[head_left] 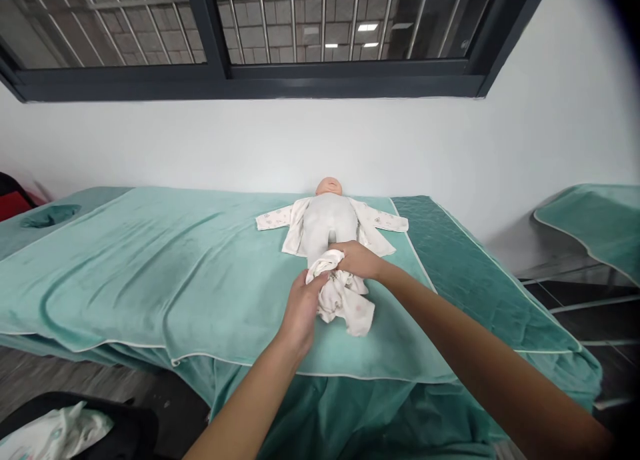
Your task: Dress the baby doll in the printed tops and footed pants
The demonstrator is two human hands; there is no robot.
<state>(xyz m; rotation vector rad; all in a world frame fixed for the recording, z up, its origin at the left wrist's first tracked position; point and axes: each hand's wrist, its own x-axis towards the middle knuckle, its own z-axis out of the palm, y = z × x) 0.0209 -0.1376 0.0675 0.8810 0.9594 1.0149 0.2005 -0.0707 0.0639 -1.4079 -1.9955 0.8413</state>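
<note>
A baby doll (330, 213) lies on its back on a green-covered bed (225, 280), its head toward the wall. Its arms are in the sleeves of an open white patterned jacket (377, 219). Around the lower legs, a bunched white patterned garment (345, 300) hangs toward me. My left hand (301, 310) is closed on the left edge of this garment. Against the doll's leg, my right hand (356, 259) grips the garment's upper edge with bent fingers. The doll's feet are hidden by the cloth and my hands.
Behind the bed are a white wall (200, 140) and a barred window (320, 27). A black chair (135, 423) holding patterned cloth (57, 433) is at the lower left. Another green-covered bed (600, 227) stands at the right. A red and black item (13, 203) is at the far left.
</note>
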